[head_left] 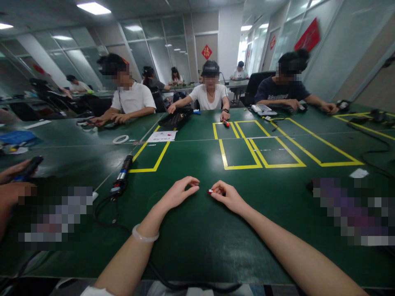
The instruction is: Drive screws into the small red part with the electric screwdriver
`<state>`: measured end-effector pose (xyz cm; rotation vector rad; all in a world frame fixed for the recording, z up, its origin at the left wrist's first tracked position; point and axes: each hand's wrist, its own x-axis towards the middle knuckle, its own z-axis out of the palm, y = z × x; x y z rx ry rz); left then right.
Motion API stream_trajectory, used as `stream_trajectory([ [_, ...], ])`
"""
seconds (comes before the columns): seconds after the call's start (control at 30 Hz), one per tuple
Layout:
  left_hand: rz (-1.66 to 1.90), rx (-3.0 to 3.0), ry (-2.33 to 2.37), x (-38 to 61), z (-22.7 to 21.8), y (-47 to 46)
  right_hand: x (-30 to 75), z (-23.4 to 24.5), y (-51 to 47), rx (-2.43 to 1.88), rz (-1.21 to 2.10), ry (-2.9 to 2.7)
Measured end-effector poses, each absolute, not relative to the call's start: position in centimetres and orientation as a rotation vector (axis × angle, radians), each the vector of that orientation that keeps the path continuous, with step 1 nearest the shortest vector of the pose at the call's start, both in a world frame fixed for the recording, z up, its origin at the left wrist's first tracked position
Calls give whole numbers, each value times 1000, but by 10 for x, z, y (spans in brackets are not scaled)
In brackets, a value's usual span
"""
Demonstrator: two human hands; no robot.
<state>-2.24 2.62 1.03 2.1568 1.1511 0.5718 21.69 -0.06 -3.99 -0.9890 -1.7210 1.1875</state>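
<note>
My right hand (227, 195) pinches a small red-and-white piece (210, 191) between thumb and fingers, just over the green table (197, 242). The piece is too small to name. To its left, my left hand (180, 192) has nothing in it, its thumb and fingers apart in a loose curve. A short gap separates the fingertips from the small piece. A pale bangle (145, 234) circles my left wrist. Further left lies a black and silver cylindrical tool (123, 170) with a cable, touched by neither hand.
Yellow tape rectangles (243, 167) mark the table ahead. Across it sit several people near a black tray (175, 119), a red tool (226, 123) and a tape roll (120, 139). At far left, another person's hand holds a black device (31, 167). A black cable (173, 283) runs along the front edge.
</note>
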Motion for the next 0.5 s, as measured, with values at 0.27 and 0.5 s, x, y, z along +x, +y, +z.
stream_trajectory([
  [0.27, 390, 1862, 2705, -175, 5, 60, 217, -38, -1, -1014, 1182, -1757],
  [0.5, 201, 1440, 2790, -215, 0, 53, 218, -36, -2, -1021, 1196, -1769],
])
